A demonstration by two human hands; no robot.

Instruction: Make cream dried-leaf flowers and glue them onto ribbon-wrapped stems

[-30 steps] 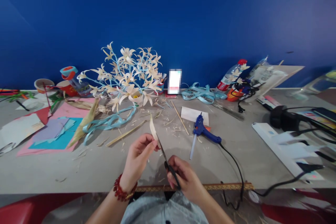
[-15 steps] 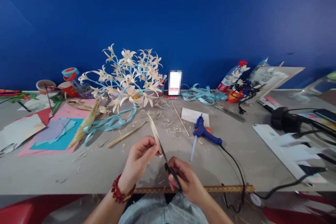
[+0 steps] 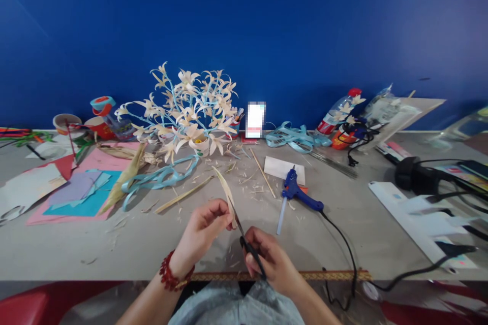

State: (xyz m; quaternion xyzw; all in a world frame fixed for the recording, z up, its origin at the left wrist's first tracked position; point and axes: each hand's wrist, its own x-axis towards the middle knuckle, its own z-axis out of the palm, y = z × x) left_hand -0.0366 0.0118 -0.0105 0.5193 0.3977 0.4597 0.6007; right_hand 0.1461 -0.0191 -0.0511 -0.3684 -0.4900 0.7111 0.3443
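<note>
Between thumb and fingers my left hand [image 3: 209, 226] pinches a pale, pointed strip of dried husk [image 3: 224, 187], its tip slanting up and away from me. My right hand [image 3: 269, 259] is closed around the black handles of a pair of scissors [image 3: 249, 249]. Their blades lie along the right edge of the strip, close to my left fingertips; whether they are fully closed I cannot tell. Small pale clippings are scattered on the grey table [image 3: 160, 249]. Behind my hands stands a bunch of cream handmade flowers [image 3: 186, 111] on light blue stems.
A blue glue gun [image 3: 299, 190] lies to the right, its black cord running over the front edge. Farther right is a white power strip [image 3: 404, 226] with plugs. Coloured paper [image 3: 86, 208] and a husk piece [image 3: 124, 183] lie left. Blue ribbon [image 3: 292, 137] lies near the wall.
The scissors and the strip have shifted very slightly against each other at my fingertips. Both hands keep nearly the same place and grip.
</note>
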